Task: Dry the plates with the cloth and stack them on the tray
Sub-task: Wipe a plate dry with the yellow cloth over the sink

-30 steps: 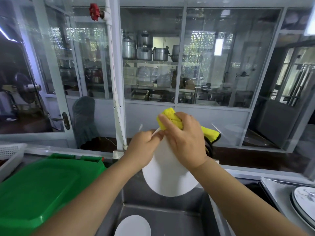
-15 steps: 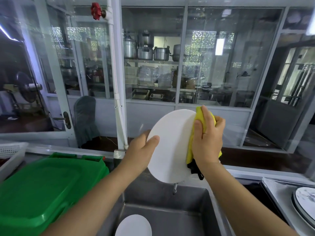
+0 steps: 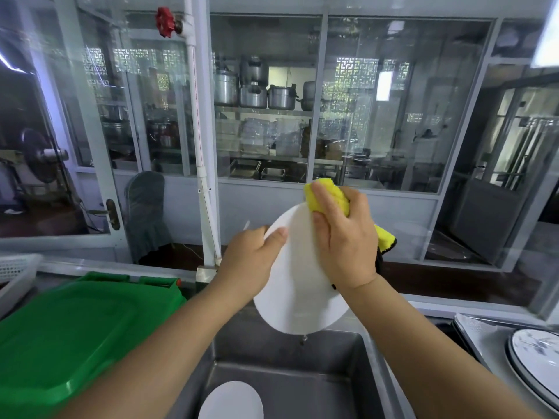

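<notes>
Left hand (image 3: 252, 261) grips the plate's (image 3: 298, 300) left rim above the sink (image 3: 302, 373); right hand (image 3: 344, 240) clutches the cloth (image 3: 325, 196), pressing it to the plate.

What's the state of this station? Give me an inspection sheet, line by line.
Surface: steel sink, one white plate lying in it.
Job's things: held plate upright over the sink; yellow cloth at its top edge; patterned plates on the tray, right.
Clutter: green bin lid, white basket, left.
Hands: left hand grips the plate's rim; right hand holds the cloth.
Cables: nothing seen.
Surroundings: glass partition, pots shelved behind.
</notes>
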